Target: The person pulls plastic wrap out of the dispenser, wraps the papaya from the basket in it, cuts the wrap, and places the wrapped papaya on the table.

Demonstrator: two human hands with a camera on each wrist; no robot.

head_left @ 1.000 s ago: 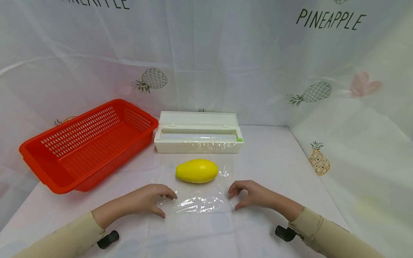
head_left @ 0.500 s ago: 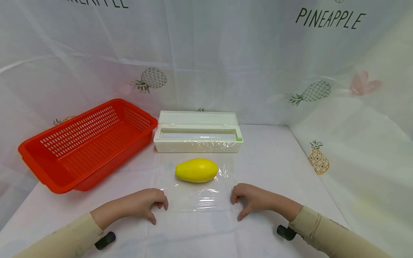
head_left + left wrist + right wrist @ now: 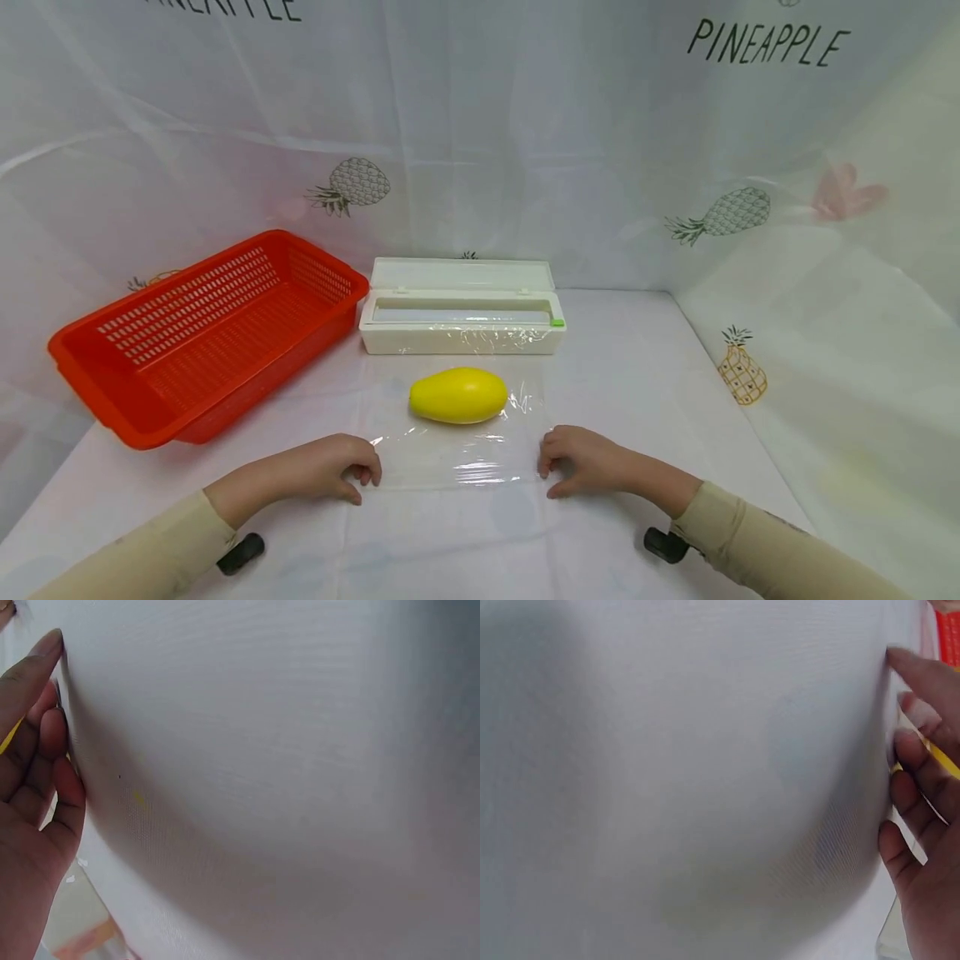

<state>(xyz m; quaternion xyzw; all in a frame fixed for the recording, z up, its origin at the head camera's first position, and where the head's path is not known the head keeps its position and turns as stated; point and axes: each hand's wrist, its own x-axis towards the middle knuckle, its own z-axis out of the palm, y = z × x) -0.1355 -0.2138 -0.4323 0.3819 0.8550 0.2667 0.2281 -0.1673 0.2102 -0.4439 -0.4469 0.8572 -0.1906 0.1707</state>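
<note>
Film [image 3: 476,454], clear and glossy, lies beneath the smooth, oval yellow fruit [image 3: 459,396]. Diagonally in front of the fruit, left grip [image 3: 335,467] and right grip [image 3: 581,461] curve, each narrowly parted, at the film's near corners; contact is unclear.

Basket [image 3: 279,373]: red. Fruit [image 3: 458,396]: yellow. Box [image 3: 397,340]: white; tab [image 3: 557,322]: green. Film [image 3: 480,471]: clear. Sleeves [image 3: 142,542]: beige. Curtain [image 3: 510,167]: white, pineapple print [image 3: 360,182], dark lettering [image 3: 768,43].

Both my arms angle in from the near corners, beige left sleeve [image 3: 142,554] and right sleeve [image 3: 780,546] reaching inward. My left hand [image 3: 326,469] and right hand [image 3: 588,461] face each other, well apart, fingers bent, each thumb clear of its fingertips.
</note>
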